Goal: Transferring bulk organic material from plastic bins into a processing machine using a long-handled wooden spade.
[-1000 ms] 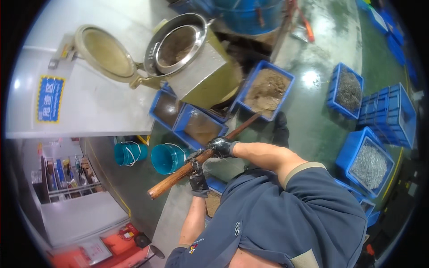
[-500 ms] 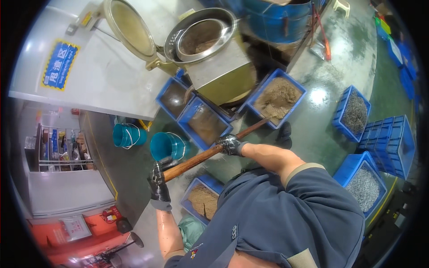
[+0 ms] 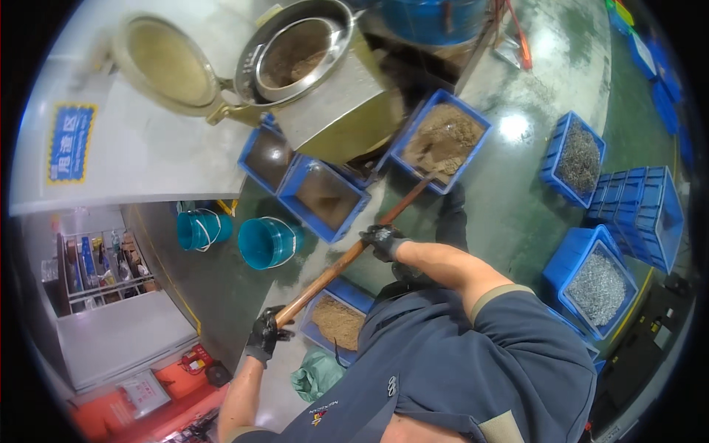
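A long wooden handle (image 3: 329, 275) runs slantwise from the lower left up to a blue crate (image 3: 481, 140) filled with wet brown grit (image 3: 445, 136). Its far end meets the grit, and the tool's head is hidden there. My right hand (image 3: 382, 241), in a black glove, is wrapped round the middle of the handle. At the near end, my left hand (image 3: 266, 334), also black-gloved, grips the butt. Beneath the handle sits another blue crate (image 3: 353, 292) with lighter brown grit, beside a green plastic bag (image 3: 317, 375).
A machine with a round steel bowl (image 3: 341, 29) and raised lid (image 3: 166, 63) stands ahead. Two blue crates of murky liquid (image 3: 336, 199) adjoin it. Teal buckets (image 3: 266, 244) stand left. To the right are crates of metal shavings (image 3: 597, 292) and stacked blue crates (image 3: 650, 214).
My left hand has moved down and slightly nearer with the handle's butt, so the handle slopes more steeply. My right hand still holds its middle. The whole view has shifted somewhat.
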Demonstrator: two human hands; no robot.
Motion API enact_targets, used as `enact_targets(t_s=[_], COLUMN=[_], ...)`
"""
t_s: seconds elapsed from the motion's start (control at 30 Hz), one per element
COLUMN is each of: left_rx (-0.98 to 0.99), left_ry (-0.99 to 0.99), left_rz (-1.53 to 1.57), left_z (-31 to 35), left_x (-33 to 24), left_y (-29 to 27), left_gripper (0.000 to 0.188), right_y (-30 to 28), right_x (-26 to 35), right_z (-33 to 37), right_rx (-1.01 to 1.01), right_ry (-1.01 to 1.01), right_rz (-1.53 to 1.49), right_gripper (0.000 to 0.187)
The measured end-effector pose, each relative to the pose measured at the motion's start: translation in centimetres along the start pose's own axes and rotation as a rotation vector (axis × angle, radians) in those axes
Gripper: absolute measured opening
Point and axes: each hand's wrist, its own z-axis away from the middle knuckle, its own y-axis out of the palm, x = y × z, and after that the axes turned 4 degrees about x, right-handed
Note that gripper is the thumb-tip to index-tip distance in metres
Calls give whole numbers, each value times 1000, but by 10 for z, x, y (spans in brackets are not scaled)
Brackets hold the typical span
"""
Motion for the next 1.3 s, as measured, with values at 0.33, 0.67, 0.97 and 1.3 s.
enact_targets(t_s=[0.33,0.67,0.97,1.3], left_rx=[377,187,248,283], left_ry=[-640,-853,-922,-855], left_rz=[-786,-1182,-944,-661], left_z=[-120,-178,-191,-205], left_x=[-83,-122,-26,14], left_y=[105,218,173,133], left_gripper=[56,59,46,31], right_y=[76,26,87,81], right_x=[-191,-284,-346,-332], right_z=[-2,-80,-123,-131], right_rx=[-71,-430,-627,-747], right_ry=[443,765,814,1012], right_rz=[-917,-2459,-2627,-2557], right_gripper=[28,32,19,9])
